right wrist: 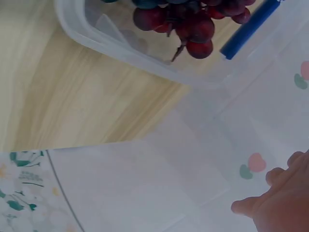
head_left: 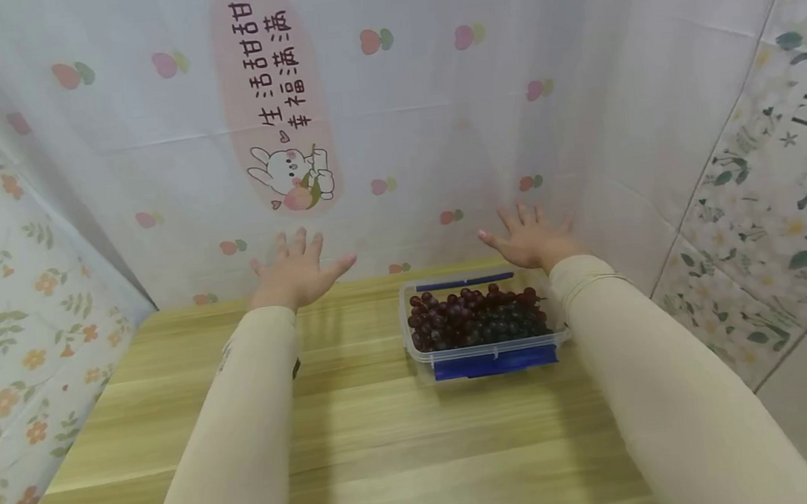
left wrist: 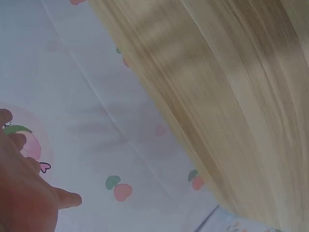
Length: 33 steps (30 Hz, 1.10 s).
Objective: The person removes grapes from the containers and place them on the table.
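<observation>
Both arms reach forward over the table, fingers spread and holding nothing. My left hand (head_left: pixel 293 276) is near the table's far edge, in front of the printed curtain; the left wrist view shows part of it at the lower left. My right hand (head_left: pixel 532 240) is just beyond the far right corner of a clear plastic container (head_left: pixel 416 357) with blue latches. Inside the container lie bunches of grapes (head_left: pixel 456 314), dark red and some darker, blue-black. In the right wrist view, the container's corner and several red grapes (right wrist: pixel 200 29) show at the top.
A wood-grain table (head_left: pixel 398 454) spans the front. Behind it hangs a white curtain (head_left: pixel 427 140) with fruit prints and a rabbit picture. Floral cloth (head_left: pixel 13 333) hangs on the left, and a flower-patterned panel (head_left: pixel 782 197) stands on the right. A small dark object (head_left: pixel 296 368) shows beside the left forearm.
</observation>
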Motion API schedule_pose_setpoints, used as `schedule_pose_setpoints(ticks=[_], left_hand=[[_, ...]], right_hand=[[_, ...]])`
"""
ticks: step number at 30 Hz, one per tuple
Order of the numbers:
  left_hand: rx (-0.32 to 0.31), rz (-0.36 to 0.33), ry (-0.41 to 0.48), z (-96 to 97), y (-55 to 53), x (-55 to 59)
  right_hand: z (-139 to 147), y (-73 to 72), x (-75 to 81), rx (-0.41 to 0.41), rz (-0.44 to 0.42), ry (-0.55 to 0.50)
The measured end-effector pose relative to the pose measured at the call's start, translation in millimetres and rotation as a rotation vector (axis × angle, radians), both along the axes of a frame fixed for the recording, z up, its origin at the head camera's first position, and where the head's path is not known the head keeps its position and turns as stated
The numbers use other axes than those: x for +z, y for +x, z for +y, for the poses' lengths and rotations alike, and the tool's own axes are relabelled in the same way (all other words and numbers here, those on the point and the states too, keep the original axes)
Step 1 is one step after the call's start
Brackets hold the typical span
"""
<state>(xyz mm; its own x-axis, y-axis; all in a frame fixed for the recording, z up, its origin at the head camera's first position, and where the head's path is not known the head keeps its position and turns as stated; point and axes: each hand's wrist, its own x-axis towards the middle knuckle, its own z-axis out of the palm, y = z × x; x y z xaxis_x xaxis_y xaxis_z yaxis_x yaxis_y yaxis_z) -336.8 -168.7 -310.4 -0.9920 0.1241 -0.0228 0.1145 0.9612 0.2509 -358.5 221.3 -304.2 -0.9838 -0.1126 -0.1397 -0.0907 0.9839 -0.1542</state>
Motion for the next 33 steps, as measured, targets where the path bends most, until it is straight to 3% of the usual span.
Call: schedule_pose_setpoints(ticks=[5,10,16,22,28,33], left_hand=[[-0.048,0.038,-0.002,4.2,-7.6,2.7],[-0.098,0.081,-0.007,5.1,-10.6,22.0],[-0.112,0.066,-0.001,-1.0,-0.1,48.8],[-0.113,0.049,-0.009,-2.8,9.5,67.1],[-0.087,0.028,-0.025,-10.2,22.3,75.0],[-0.078,0.003,-0.036,-15.8,37.7,72.1]], right_hand=[[1.4,-1.7,7.6,0.057,0.022,0.031],[0.8,-7.5,18.9,0.104,0.044,0.053],[1.1,-12.3,32.2,0.129,0.047,0.036],[0.8,-9.1,41.7,0.146,0.030,-0.002],[-3.0,2.1,45.0,0.175,-0.008,0.011],[-7.5,10.8,41.0,0.188,-0.013,0.003]])
